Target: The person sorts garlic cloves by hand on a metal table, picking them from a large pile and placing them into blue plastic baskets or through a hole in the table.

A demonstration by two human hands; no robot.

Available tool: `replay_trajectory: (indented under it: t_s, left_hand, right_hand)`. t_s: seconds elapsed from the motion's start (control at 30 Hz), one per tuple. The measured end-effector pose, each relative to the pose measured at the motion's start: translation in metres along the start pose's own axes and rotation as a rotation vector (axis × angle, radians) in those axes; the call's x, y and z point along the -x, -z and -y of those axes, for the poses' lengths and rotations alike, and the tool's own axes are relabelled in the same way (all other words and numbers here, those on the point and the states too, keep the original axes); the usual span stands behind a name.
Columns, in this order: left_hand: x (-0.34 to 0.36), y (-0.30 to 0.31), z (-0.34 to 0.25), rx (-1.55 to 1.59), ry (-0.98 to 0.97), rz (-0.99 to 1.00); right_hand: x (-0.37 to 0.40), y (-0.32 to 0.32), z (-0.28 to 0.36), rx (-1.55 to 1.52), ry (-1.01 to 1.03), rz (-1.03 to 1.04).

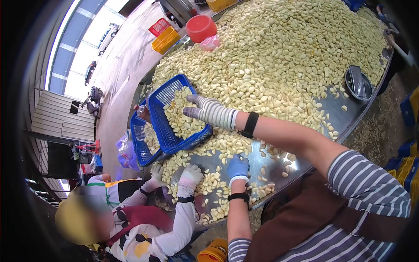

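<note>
My right hand (211,112), in a white and grey striped glove, reaches over the edge of a blue plastic basket (159,117). Its fingers are stretched and apart, just above peeled garlic cloves (180,118) heaped inside. Lower down, my left hand (238,168) wears a blue glove and rests on the metal table (256,162) among loose cloves. Its fingers point away from me and look slightly spread; their undersides are hidden. The basket is tilted and overlaps a second blue basket (140,142), which also contains cloves.
A large heap of garlic cloves (279,48) covers the table's far side. A metal bowl (358,83) stands at right, a red basin (200,28) at the back. Beside me a co-worker's gloved hands (190,175) touch cloves. A yellow bucket (213,251) is below the table.
</note>
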State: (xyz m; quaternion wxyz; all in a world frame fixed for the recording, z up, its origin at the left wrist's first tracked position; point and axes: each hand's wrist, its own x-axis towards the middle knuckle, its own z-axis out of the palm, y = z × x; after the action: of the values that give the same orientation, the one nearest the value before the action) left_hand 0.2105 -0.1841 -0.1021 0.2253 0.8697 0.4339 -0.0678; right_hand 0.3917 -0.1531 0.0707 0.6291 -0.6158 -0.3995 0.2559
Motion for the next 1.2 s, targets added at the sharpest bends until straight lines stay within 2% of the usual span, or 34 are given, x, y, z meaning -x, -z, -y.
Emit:
replay_trajectory:
  t_s: [0.07,0.13,0.2,0.27,0.33,0.37,0.4,0.43,0.47,0.53,0.57,0.63,0.7,0.73,0.77,0.8,0.83,0.87,0.93,0.97,1.0,1.07,1.1,1.13,1.17,1.2]
  left_hand:
    - [0.006,0.002,0.005,-0.035,0.026,0.017]
    - [0.003,-0.001,0.010,0.024,0.063,0.068]
    - [0.009,0.001,0.011,0.044,0.034,0.049]
    - [0.005,0.012,-0.002,0.061,0.001,0.054]
    - [0.016,0.063,-0.048,0.216,-0.093,-0.079]
    - [0.027,0.115,-0.085,0.224,-0.137,-0.110]
    - [0.020,0.138,-0.095,0.340,-0.330,-0.355]
    - [-0.006,0.151,-0.092,0.363,-0.395,-0.522]
    - [-0.009,0.196,-0.112,0.235,-0.196,-0.453]
    - [-0.066,0.222,-0.084,-0.295,-0.473,-0.822]
    - [-0.065,0.219,-0.087,-0.290,-0.483,-0.827]
    - [-0.058,0.209,-0.093,-0.564,-0.405,-0.968]
    - [-0.049,0.160,-0.099,-0.097,-0.628,-0.477]
    - [-0.046,0.124,-0.099,0.122,-0.590,-0.136]
    - [-0.051,0.074,-0.087,0.147,-0.598,-0.023]
    - [-0.048,0.046,-0.084,0.037,-0.445,0.151]
    - [-0.059,0.013,-0.065,-0.051,-0.334,0.220]
    - [-0.053,0.006,-0.050,0.022,-0.274,0.174]
    - [-0.061,-0.007,0.004,0.200,-0.300,0.078]
    - [-0.054,0.003,0.023,0.156,-0.219,0.060]
    - [-0.045,0.017,0.039,0.108,-0.136,0.038]
    - [-0.021,0.044,0.057,-0.083,0.150,-0.062]
    - [-0.009,0.056,0.053,-0.084,0.157,-0.069]
    - [0.005,0.063,0.046,-0.131,0.207,-0.130]
    - [0.020,0.063,0.043,-0.180,0.263,-0.185]
    - [0.036,0.052,0.041,-0.217,0.014,-0.268]
  right_hand:
    - [0.012,0.025,0.018,0.215,-0.046,0.001]
    - [0.025,0.052,-0.015,0.345,-0.108,0.105]
    - [0.062,0.080,-0.041,0.664,-0.178,0.127]
    - [0.100,0.108,-0.068,0.918,-0.293,0.253]
    - [0.143,0.134,-0.086,0.997,-0.244,0.170]
    - [0.159,0.140,-0.086,0.996,-0.263,0.173]
    - [0.167,0.148,-0.080,1.007,-0.281,0.140]
    - [0.173,0.153,-0.076,1.020,-0.296,0.105]
    - [0.179,0.155,-0.073,1.025,-0.305,0.101]
    - [0.187,0.156,-0.067,1.072,-0.369,0.035]
    - [0.190,0.156,-0.061,1.076,-0.471,0.087]
    - [0.194,0.150,-0.081,1.028,-0.563,0.085]
    - [0.198,0.128,-0.099,0.960,-0.666,0.116]
    - [0.195,0.116,-0.107,1.061,-0.667,0.312]
    - [0.190,0.106,-0.110,1.160,-0.659,0.511]
    - [0.187,0.096,-0.108,1.228,-0.479,0.706]
    - [0.191,0.079,-0.108,1.131,-0.545,0.587]
    - [0.191,0.066,-0.106,1.052,-0.505,0.577]
    - [0.200,0.035,-0.115,0.921,-0.374,0.574]
    - [0.200,0.026,-0.089,0.945,-0.389,0.783]
    - [0.204,0.017,-0.079,0.883,-0.317,0.850]
    - [0.209,0.014,-0.062,0.834,-0.290,1.011]
    - [0.216,0.015,-0.065,0.817,-0.269,0.910]
    - [0.216,0.016,-0.078,0.819,-0.259,0.924]
    - [0.215,0.015,-0.098,0.828,-0.157,0.892]
    - [0.213,0.013,-0.108,0.829,-0.059,0.858]
